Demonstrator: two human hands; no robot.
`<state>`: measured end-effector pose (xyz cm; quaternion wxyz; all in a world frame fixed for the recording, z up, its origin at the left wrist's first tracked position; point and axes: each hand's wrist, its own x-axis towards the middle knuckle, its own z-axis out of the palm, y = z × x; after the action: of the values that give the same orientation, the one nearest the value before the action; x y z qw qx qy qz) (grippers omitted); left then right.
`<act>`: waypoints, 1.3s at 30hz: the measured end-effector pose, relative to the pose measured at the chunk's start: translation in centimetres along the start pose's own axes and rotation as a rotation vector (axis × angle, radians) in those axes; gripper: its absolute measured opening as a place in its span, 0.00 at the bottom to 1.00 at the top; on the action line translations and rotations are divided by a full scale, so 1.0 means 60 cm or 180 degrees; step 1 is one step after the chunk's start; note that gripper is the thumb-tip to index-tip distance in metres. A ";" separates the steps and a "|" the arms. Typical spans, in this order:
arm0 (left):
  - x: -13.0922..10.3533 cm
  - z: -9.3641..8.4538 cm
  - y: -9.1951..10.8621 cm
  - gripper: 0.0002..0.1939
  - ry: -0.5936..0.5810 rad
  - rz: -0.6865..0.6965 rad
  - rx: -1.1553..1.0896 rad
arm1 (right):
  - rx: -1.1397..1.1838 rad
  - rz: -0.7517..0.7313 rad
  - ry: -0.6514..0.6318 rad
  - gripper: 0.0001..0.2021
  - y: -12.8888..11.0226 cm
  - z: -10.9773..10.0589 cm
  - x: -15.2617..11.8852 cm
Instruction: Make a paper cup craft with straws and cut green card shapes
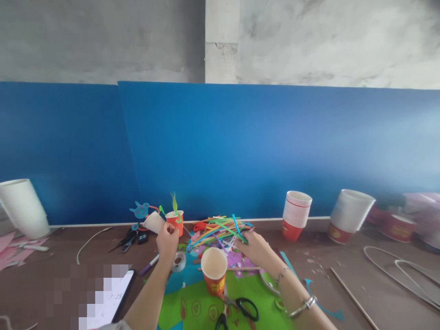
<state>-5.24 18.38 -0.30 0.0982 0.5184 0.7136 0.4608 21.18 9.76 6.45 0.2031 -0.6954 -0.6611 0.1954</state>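
My left hand (167, 242) is closed at the rim of a tilted white paper cup (154, 222), with its fingers curled and partly hidden. A blue paper animal cutout (141, 210) joins this cup by an orange strand. Just behind the hand stands a red paper cup (179, 223) with a green paper shape sticking up. My right hand (253, 246) reaches into a pile of colourful pipe cleaners (209, 233); its thumb and fingers close around strands there, a blue one rising beside them. Between my forearms a red and yellow paper cup (215, 284) stands upright.
Black-handled scissors (248, 308) lie on green paper (185, 302) in front. A tape roll (178, 261), a purple marker (149, 265) and a phone (113, 298) lie left. Stacked cups (297, 213) and a wooden stick (352, 298) are right. A blue panel (220, 146) borders the table.
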 end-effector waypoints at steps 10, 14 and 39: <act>-0.013 -0.006 0.018 0.08 -0.0532 0.0420 0.0627 | -0.0029 0.0008 -0.0009 0.09 -0.001 0.000 -0.001; -0.027 0.003 0.024 0.10 -0.1132 0.0940 0.0997 | -0.0053 0.0001 -0.0011 0.09 -0.002 -0.001 -0.003; -0.035 0.004 0.031 0.16 -0.1945 0.1503 0.1822 | -0.0116 0.0002 -0.0002 0.10 -0.001 0.000 0.000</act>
<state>-2.95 16.84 0.30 0.0494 0.7842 0.6130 0.0821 21.13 9.73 6.46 0.1901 -0.6991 -0.6644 0.1837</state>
